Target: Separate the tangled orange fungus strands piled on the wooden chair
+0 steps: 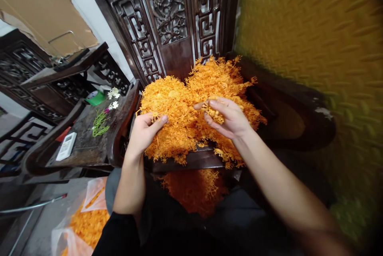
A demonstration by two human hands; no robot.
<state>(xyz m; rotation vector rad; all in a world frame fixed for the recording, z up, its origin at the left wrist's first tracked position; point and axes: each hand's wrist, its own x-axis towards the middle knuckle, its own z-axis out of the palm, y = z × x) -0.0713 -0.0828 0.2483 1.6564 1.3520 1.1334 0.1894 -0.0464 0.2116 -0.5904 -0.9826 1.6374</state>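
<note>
A big heap of orange, branching, plastic-looking sprigs [170,100] covers the seat of a dark carved wooden chair [206,160]. At the heap's left side, my left hand [143,130] is closed with thumb against fingers on an orange sprig [155,117]; part of it is hidden by the fingers. Over the right part of the heap, my right hand [230,118] curls round a small bunch of yellow-orange sprigs [216,114], which shows between thumb and fingers. The two hands are apart, with the heap between and behind them.
On the wooden side table [89,150] at left lie a white remote control [66,146], green stems [100,123], white flowers [113,93] and a green tape roll [95,97]. A plastic bag [72,244] of orange pieces stands on the floor. A yellow textured surface [308,36] borders the right.
</note>
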